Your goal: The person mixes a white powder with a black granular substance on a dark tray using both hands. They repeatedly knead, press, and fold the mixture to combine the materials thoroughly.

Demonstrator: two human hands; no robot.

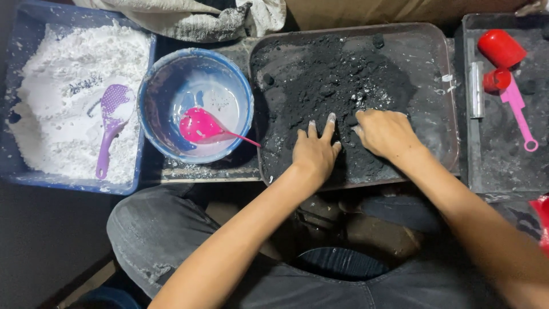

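The left hand [314, 150] lies flat, fingers spread, on black powder [331, 74] in a dark metal tray [440, 114]. Just beside it, the right hand [384, 133] digs curled fingers into the same powder.

- A blue plastic tub [144, 177] full of white powder [51, 86], with a purple plastic scoop [111, 123] lying in it.
- A round blue bowl [150, 123] holding a pink plastic spoon [206, 127].
- Two red plastic cups [498, 57] near a pink plastic scoop [517, 109].

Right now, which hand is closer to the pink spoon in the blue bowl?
The left hand. It rests on the black powder just right of the pink spoon in the blue bowl. The right hand lies farther right, beyond the left one.
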